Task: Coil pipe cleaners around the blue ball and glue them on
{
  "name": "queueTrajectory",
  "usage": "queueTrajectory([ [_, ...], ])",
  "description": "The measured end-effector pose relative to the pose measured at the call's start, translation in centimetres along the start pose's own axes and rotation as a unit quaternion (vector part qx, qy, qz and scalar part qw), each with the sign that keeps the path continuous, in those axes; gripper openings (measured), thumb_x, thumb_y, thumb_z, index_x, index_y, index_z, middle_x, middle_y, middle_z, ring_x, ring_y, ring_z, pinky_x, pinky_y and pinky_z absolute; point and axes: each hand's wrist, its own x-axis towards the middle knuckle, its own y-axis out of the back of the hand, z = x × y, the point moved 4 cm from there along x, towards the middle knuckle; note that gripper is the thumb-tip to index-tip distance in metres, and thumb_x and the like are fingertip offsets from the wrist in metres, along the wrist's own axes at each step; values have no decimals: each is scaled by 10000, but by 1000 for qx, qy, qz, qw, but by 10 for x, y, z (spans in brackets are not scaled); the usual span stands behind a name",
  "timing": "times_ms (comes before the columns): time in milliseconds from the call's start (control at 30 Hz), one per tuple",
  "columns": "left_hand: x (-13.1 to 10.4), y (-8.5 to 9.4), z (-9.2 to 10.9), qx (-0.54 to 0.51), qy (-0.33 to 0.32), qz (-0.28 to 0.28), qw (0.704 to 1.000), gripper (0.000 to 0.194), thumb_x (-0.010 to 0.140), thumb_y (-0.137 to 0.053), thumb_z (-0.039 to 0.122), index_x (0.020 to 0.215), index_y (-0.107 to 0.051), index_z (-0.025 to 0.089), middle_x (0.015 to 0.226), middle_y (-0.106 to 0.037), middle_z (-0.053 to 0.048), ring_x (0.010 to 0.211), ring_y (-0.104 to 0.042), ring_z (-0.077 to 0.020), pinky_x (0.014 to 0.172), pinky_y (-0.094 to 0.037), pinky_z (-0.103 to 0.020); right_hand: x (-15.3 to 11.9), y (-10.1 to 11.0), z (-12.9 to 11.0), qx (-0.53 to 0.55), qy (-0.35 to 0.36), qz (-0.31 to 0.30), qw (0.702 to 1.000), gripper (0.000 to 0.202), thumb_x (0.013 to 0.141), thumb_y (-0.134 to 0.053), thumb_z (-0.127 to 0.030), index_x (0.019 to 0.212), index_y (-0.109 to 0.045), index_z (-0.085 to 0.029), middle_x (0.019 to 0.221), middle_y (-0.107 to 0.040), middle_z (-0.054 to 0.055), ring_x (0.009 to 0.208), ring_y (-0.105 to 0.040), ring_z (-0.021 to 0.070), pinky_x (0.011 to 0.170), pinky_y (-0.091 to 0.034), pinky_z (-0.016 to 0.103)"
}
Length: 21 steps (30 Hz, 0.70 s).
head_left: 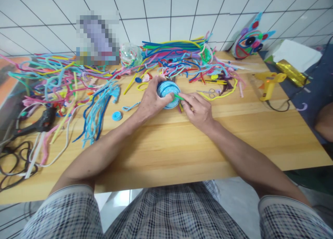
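Note:
My left hand [153, 99] grips a round coil of blue pipe cleaners [167, 87] from its left side, with the thumb lying across its top. At the coil's right edge, my right hand [199, 109] pinches a short green piece [178, 97], whose exact kind I cannot make out. The piece touches or overlaps the coil near my left thumb. Left of my left hand lie a small blue coil [117, 116] and a bent light-blue pipe cleaner [130, 107]. Small scissors [209, 92] rest just beyond my right hand.
Loose pipe cleaners [177, 52] are heaped along the tiled wall. A black glue gun [44, 121] with cables lies left, a yellow glue gun [272, 85] right. Blue strands [95, 111] spread left of centre. A colourful face-like craft [248, 45] stands at the back right.

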Motion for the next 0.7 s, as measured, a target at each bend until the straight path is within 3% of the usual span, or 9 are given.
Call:
queueTrajectory([
  [300,-2,2,-7,30,2,46,998,602,900,-822,621,1330,-604,261,1333,-680,-99,1327,-627,-342,1201,-515,-545,-4,-3,6,-5,1,-9,1000,496,1060,-542,-118,1439,-763,-348,1085,-819,50,1011,-768,195,928,-635,347],
  [700,-14,-4,-7,25,20,70,997,584,950,-790,635,1330,-543,266,1352,-631,-107,1348,-606,-334,1205,-503,-553,-5,-5,6,-8,-2,-15,1000,462,1070,-534,-131,1424,-772,-309,1078,-818,68,1012,-777,199,918,-644,345],
])
